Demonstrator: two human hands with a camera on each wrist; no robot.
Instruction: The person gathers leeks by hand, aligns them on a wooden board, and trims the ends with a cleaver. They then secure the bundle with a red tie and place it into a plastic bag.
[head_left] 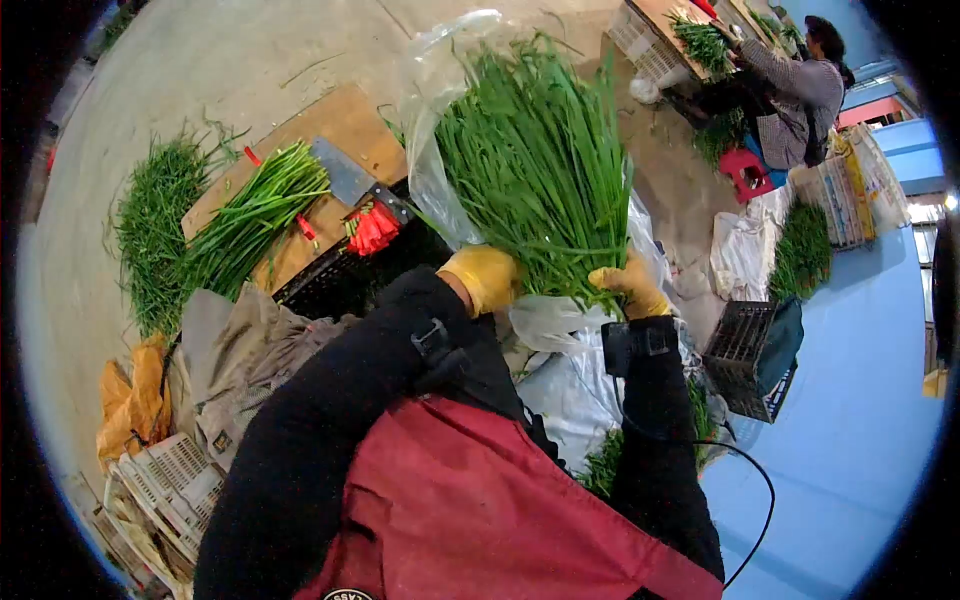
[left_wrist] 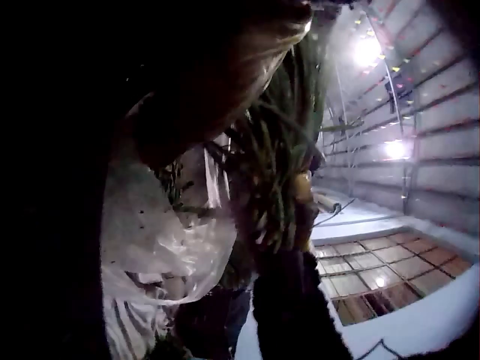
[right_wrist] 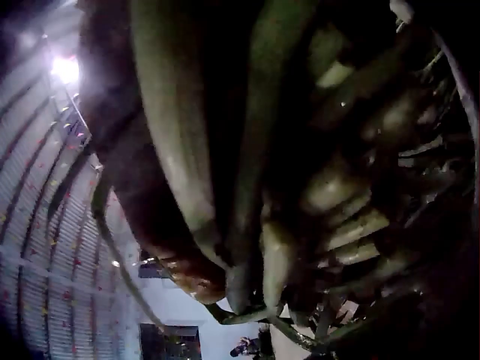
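Note:
A large bunch of garlic chives (head_left: 540,160) fans out in front of me in the head view, leaves away from my body. My left hand (head_left: 485,278), in a yellow glove, grips the near left side of the bunch. On its right side my gloved right hand (head_left: 635,285) holds the stalks, thumb across them. A clear plastic bag (head_left: 432,165) lies around and beneath the bunch. Close up, pale stalk ends (right_wrist: 277,259) fill the right wrist view. In the left wrist view, the stalks (left_wrist: 274,165) are dark and partly hidden by the left hand.
At left, a cutting board (head_left: 365,130) on a black crate carries a cleaver (head_left: 342,172), red ties (head_left: 373,228) and another chive bunch (head_left: 262,205). Loose chives (head_left: 160,225) lie beyond. A black crate (head_left: 745,350) stands right; a seated person (head_left: 805,100) works at back right.

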